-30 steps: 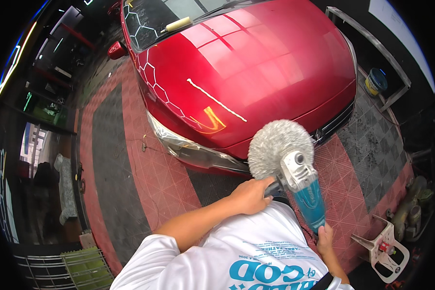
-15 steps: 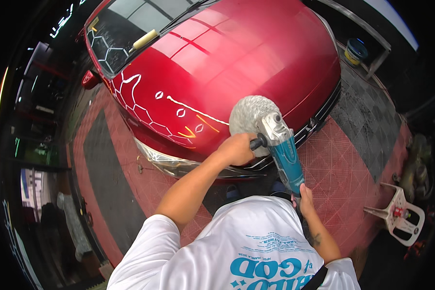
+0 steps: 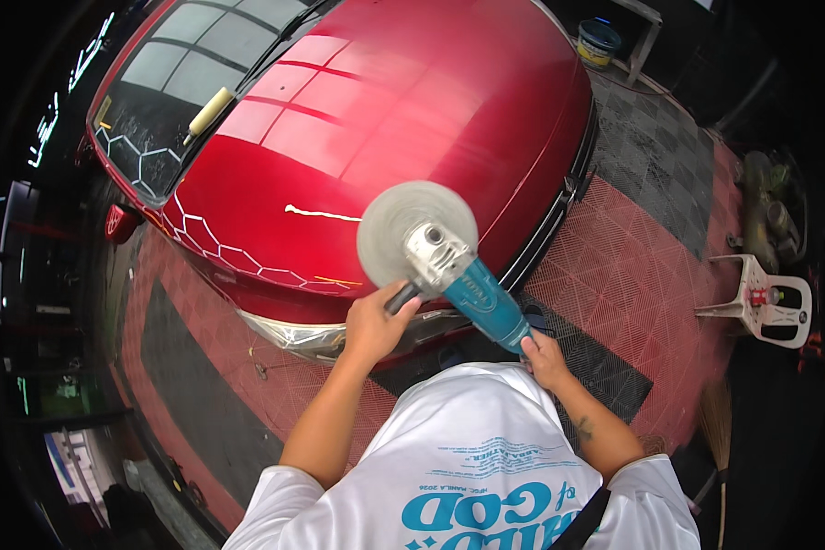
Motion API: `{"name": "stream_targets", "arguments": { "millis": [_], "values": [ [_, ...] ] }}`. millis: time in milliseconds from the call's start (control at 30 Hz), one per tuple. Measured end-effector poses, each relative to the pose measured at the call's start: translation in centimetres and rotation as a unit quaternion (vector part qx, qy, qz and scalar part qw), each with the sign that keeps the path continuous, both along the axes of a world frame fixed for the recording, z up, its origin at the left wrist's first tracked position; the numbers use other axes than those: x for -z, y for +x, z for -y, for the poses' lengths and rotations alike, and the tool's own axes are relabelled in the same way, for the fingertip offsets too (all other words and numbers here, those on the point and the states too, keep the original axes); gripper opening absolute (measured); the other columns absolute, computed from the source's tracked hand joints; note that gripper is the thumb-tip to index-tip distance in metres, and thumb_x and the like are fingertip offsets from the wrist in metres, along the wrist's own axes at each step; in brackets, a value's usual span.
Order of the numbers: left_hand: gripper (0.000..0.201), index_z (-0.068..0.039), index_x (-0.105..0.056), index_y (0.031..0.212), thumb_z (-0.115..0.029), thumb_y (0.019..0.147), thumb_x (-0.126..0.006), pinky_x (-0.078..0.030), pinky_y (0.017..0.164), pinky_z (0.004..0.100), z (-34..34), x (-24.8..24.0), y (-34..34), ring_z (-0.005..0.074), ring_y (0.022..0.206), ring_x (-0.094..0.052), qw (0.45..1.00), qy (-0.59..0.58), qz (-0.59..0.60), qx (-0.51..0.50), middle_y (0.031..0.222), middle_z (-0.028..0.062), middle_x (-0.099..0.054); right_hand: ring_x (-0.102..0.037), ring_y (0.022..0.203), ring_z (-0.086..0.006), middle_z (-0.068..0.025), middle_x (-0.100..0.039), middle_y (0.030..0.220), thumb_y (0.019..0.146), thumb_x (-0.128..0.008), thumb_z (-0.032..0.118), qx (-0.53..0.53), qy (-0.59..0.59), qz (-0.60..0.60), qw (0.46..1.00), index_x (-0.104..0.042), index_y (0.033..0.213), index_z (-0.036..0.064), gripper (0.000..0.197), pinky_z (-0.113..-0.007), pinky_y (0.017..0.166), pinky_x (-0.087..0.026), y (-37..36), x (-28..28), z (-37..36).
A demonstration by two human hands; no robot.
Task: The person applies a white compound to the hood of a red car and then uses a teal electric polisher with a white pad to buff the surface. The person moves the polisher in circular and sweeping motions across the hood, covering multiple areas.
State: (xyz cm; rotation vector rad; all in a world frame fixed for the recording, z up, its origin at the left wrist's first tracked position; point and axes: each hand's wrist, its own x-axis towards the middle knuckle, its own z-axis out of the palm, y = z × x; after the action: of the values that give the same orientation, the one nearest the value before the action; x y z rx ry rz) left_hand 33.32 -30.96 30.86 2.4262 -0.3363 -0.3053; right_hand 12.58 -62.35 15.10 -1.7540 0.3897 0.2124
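A teal polisher [image 3: 481, 302] with a silver head is held over the front of a red car's hood [image 3: 339, 119]. My left hand [image 3: 378, 321] is closed round its black side handle [image 3: 401, 298]. At the rear end, my right hand [image 3: 545, 357] grips the polisher's body. The round grey pad [image 3: 399, 211] looks smeared, as if spinning, and overlaps the hood; its contact with the paint is hidden. A pale streak of paste [image 3: 321, 214] runs across the hood to the pad's left edge.
A cream bottle [image 3: 213, 110] lies at the windshield's base. A bucket [image 3: 599, 41] stands at the far right, and a white plastic stool [image 3: 752, 298] holds a small red item. A broom [image 3: 717, 431] is at lower right. The floor has red and dark tiles [image 3: 605, 266].
The polisher has moved left with both hands and tilted further. Its pad went from visibly woolly to a smooth blur. The whole view has shifted, and the car sits further left.
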Motion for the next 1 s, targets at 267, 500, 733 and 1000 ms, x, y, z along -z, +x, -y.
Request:
{"name": "stream_targets", "arguments": {
  "millis": [267,500,733,1000],
  "values": [
    [0.050,-0.008,-0.083,0.138,-0.037,0.098,-0.090,-0.065,0.088,0.0426,-2.6,1.6,-0.6,0.0385,0.097,-0.086,0.998,-0.056,-0.008,-0.031,0.104,0.0247,-0.085,-0.075,0.111,-0.0496,-0.0261,-0.081,0.110,0.113,-0.061,0.059,-0.008,-0.071,0.037,0.997,-0.077,0.134,0.0022,0.063,-0.053,0.102,-0.057,0.6,-0.9,-1.5],
    [0.046,-0.018,-0.085,0.136,-0.045,0.098,-0.086,-0.065,0.085,0.0544,9.2,1.3,4.6,0.0478,0.097,-0.080,0.998,0.016,0.018,0.065,0.100,0.0261,-0.082,-0.062,0.060,-0.0117,-0.0061,-0.070,0.080,0.117,-0.049,0.072,0.057,0.053,0.024,0.997,-0.076,0.115,0.0009,0.076,-0.031,0.056,-0.048,1.1,1.7,7.3],
    [0.045,-0.013,-0.088,0.129,-0.043,0.094,-0.091,-0.065,0.084,0.0464,17.6,-0.8,11.2,0.0412,0.089,-0.083,0.999,-0.001,0.024,0.047,0.094,0.0239,-0.083,-0.059,0.058,-0.0132,-0.0061,-0.068,0.080,0.118,-0.045,0.072,0.053,0.115,0.005,0.992,-0.071,0.111,0.0014,0.075,-0.030,0.054,-0.047,7.3,0.4,15.8],
    [0.048,-0.004,-0.081,0.142,-0.032,0.103,-0.087,-0.062,0.077,0.0358,14.0,-3.7,14.8,0.0171,0.080,-0.077,0.973,-0.118,-0.190,-0.057,0.090,0.0116,-0.083,-0.060,0.058,-0.0132,-0.0054,-0.067,0.079,0.119,-0.044,0.070,-0.057,0.089,-0.028,0.994,-0.069,0.111,0.0020,0.073,-0.032,0.055,-0.049,13.9,-5.1,16.8]
  ]
}}
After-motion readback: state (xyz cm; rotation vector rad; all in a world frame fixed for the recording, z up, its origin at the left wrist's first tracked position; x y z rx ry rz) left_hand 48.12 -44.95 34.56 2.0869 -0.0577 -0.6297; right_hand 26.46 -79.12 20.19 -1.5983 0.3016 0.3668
